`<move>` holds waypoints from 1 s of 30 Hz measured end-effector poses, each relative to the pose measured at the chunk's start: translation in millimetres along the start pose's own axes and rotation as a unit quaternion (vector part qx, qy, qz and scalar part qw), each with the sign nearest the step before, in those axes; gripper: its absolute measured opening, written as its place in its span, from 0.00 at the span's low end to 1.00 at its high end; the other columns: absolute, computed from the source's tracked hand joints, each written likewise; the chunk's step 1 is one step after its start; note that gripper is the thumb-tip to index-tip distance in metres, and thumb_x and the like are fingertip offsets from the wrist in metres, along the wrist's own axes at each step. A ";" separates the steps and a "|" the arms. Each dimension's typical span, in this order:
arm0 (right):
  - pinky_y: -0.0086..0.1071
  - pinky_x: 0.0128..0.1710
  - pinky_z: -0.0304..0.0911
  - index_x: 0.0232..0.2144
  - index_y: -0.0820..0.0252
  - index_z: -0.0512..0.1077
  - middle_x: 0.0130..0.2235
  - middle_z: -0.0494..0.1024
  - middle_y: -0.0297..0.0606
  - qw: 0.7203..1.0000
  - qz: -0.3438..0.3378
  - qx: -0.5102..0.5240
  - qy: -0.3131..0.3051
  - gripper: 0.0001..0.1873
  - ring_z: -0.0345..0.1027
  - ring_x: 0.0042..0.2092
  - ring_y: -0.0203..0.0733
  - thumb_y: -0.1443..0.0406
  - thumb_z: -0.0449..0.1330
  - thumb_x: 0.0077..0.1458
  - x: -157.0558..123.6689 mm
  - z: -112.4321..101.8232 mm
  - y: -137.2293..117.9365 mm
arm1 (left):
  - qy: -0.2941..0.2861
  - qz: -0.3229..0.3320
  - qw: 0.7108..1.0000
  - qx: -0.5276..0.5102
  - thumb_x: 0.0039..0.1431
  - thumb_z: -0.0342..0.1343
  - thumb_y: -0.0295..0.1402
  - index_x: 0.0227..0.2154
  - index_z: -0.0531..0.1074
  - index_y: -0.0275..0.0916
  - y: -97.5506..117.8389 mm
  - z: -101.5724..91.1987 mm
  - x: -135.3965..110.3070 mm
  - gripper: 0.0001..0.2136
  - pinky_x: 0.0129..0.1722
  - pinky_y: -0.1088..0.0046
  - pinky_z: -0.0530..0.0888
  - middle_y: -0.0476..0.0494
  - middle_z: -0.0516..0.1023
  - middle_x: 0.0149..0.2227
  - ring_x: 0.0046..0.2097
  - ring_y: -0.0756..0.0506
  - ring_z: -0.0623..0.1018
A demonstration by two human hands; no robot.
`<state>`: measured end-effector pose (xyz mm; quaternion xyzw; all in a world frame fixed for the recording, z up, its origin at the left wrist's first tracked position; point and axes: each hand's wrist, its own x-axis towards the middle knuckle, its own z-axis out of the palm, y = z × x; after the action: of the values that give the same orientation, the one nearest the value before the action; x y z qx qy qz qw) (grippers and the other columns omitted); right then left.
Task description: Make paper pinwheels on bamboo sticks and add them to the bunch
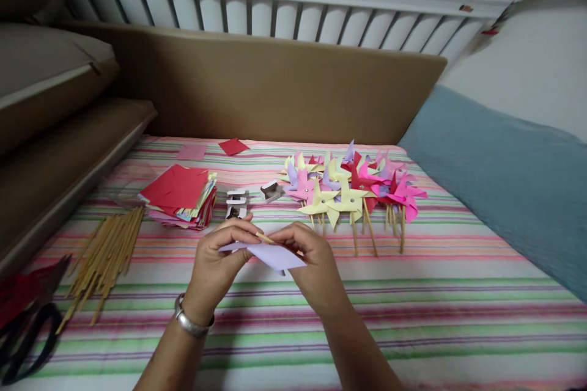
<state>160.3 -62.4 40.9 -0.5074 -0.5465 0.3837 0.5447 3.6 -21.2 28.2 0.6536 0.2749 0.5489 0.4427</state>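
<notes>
A lavender paper pinwheel (273, 255) is held up between my two hands above the striped cloth. My left hand (224, 250) pinches its left side, thumb below and fingers above. A thin wooden stick (265, 237) shows between the hands, just behind the paper. My right hand (309, 256) is closed at the right of the paper, with its fingertips at the stick; part of its grip is hidden. Behind my right hand lie several finished pinwheels (351, 200) in yellow, pink, red and lavender, with their sticks toward me.
A stack of coloured paper squares (178, 189) lies left of centre, near small open boxes (237, 200). Loose wooden sticks (107, 256) and black-handled scissors (36, 330) lie at the left. A brown padded board (266, 85) borders the back, a blue-grey cushion (499, 177) the right.
</notes>
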 end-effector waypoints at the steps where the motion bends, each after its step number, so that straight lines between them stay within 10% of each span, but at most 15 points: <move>1: 0.25 0.23 0.60 0.30 0.57 0.76 0.30 0.71 0.34 1.000 -0.006 -0.011 0.000 0.05 0.66 0.28 0.33 0.69 0.61 0.48 0.0 -0.3 0.1 | 0.000 0.000 1.000 -0.003 0.50 0.62 0.27 0.27 0.77 0.41 -0.1 0.0 0.0 0.02 0.57 0.54 0.62 0.47 0.78 0.32 0.37 0.46 0.77; 30: 0.27 0.29 0.61 0.32 0.54 0.79 0.29 0.72 0.35 0.998 -0.057 -0.022 -0.007 0.14 0.67 0.31 0.35 0.74 0.61 0.46 0.8 0.2 -7.0 | 0.018 0.011 1.000 -0.010 0.49 0.61 0.24 0.27 0.75 0.43 -1.6 -2.1 -1.8 0.06 0.57 0.56 0.64 0.50 0.78 0.32 0.37 0.47 0.77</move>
<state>159.2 -62.9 47.8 -0.4843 -0.5865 0.3432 0.5510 1.4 -21.4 25.9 0.6422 0.2699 0.5678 0.4386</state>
